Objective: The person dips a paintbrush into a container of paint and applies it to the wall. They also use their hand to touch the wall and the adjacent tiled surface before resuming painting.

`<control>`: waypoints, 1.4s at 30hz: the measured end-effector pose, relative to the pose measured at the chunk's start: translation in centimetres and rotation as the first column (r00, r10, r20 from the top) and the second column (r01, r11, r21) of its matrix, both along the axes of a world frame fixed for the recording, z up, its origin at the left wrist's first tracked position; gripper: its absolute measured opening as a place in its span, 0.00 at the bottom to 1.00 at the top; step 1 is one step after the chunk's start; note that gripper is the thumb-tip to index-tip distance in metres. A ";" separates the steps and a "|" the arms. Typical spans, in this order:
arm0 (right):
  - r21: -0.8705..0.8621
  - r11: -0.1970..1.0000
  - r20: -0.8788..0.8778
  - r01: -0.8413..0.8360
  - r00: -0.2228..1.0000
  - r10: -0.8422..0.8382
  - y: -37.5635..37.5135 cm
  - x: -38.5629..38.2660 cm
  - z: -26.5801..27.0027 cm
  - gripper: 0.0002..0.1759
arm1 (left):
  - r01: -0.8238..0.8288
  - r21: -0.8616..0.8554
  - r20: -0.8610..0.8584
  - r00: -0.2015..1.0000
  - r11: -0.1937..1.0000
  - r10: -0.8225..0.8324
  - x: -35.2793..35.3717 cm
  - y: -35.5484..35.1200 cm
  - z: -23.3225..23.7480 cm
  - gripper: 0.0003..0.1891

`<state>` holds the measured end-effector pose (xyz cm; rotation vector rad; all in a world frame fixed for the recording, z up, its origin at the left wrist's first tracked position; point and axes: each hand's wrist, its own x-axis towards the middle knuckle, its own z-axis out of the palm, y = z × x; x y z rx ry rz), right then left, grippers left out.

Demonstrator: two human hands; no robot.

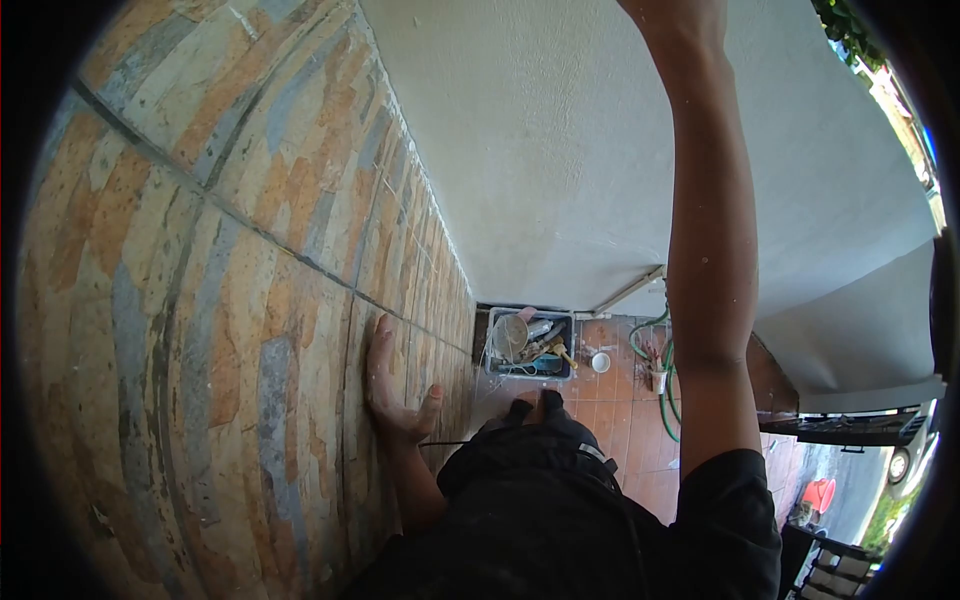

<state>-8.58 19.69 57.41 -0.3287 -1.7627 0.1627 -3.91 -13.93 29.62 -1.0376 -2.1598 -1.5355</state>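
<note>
My left hand [400,395] rests against the stone-patterned tile wall [290,390] on the left, its fingers stretched out and nothing in it. Overhead, my right arm [712,220] reaches up along the pale painted wall [540,130]. Only the wrist and heel of my right hand [680,12] show at the top edge; its fingers are cut off, so whatever it touches or holds is hidden.
Below me on the reddish floor tiles [600,415] stands a plastic crate [572,345] of tools. Beside it are a small white cup [600,362], a green hose [668,405] and a pipe [628,291] along the wall. A red bucket [819,494] sits farther right.
</note>
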 end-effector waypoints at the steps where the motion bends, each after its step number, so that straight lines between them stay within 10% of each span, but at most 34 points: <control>1: -0.008 1.000 0.002 0.006 1.000 -0.006 0.4 0.1 -1.7 0.18 | 0.006 -0.008 0.002 1.000 1.000 -0.006 0.0 0.0 0.1 0.40; 5: -0.120 0.991 0.270 0.060 0.963 -0.026 1.4 0.7 -16.5 0.14 | 0.021 -0.011 -0.034 0.999 1.000 -0.021 -0.3 0.1 -0.3 0.40; 11: -0.453 0.781 0.836 0.429 0.510 0.204 -0.3 5.3 -38.4 0.10 | 0.044 -0.012 -0.037 0.998 0.999 -0.045 0.0 0.1 -0.2 0.39; 17: -0.382 0.865 0.742 0.325 0.666 0.077 0.5 4.8 -24.4 0.15 | 0.041 -0.027 -0.044 0.998 0.999 -0.042 -0.2 0.0 -0.2 0.39; 21: -0.005 0.996 0.052 0.087 0.995 -0.087 1.3 4.8 -13.1 0.17 | 0.051 -0.038 -0.067 0.996 0.998 -0.053 -0.1 0.3 0.0 0.39; 24: -0.119 0.993 -0.045 0.002 0.999 -0.008 1.1 4.0 -8.4 0.19 | 0.022 -0.047 -0.090 0.996 0.999 -0.026 -0.3 0.3 -0.2 0.39; 29: -0.388 0.919 0.293 0.066 0.954 0.055 1.9 2.9 -24.9 0.11 | 0.013 -0.049 -0.057 0.998 0.999 -0.015 0.0 0.5 0.1 0.39; 34: -0.629 0.676 0.705 0.384 0.649 0.288 -0.7 7.3 -47.9 0.17 | 0.009 -0.031 -0.043 0.999 0.999 -0.010 0.4 0.8 0.4 0.40; 42: -0.424 0.865 0.557 0.269 0.831 0.014 1.5 5.5 -26.6 0.18 | -0.001 -0.038 -0.030 1.000 0.999 -0.001 0.1 0.9 0.2 0.41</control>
